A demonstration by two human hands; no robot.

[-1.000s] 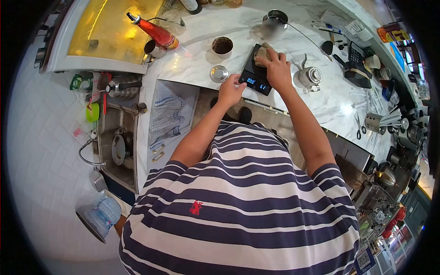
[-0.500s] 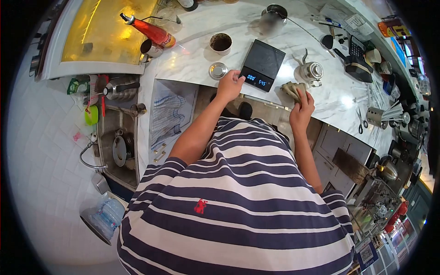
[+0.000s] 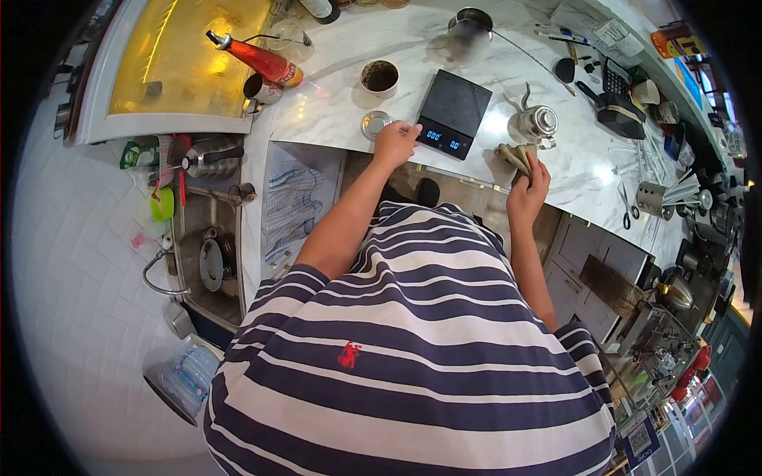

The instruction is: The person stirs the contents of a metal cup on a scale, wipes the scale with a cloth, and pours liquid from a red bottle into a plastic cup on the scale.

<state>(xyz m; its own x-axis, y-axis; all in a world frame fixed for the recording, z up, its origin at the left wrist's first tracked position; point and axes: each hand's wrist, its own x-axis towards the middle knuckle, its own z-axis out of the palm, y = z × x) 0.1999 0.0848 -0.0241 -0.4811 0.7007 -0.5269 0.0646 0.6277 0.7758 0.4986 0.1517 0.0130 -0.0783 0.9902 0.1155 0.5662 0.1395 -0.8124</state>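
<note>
A flat black digital scale (image 3: 456, 107) lies at a slant on the marble counter, with "000" and "0.0" lit in blue. At its front left corner is my left hand (image 3: 394, 144), fingers curled together and tips touching the edge by the display. My right hand (image 3: 528, 193) is closed on a bunched beige cloth (image 3: 513, 159) at the counter's front edge. A steel gooseneck kettle (image 3: 539, 122) stands just beyond the cloth. Left of the scale are a paper cup with dark contents (image 3: 379, 78) and a round metal lid (image 3: 375, 124).
A red bottle (image 3: 262, 62) and a metal cup (image 3: 263, 89) stand at the back left. A steel pot with a long handle (image 3: 470, 32) is behind the scale. Scissors (image 3: 629, 208) and a card terminal (image 3: 621, 117) lie to the right. Left is a sink (image 3: 188, 262) holding dishes.
The scale's right-hand reading has gone from 54.5 to 0.0. My right hand has shifted slightly right with the cloth; my left hand stays at the scale's corner.
</note>
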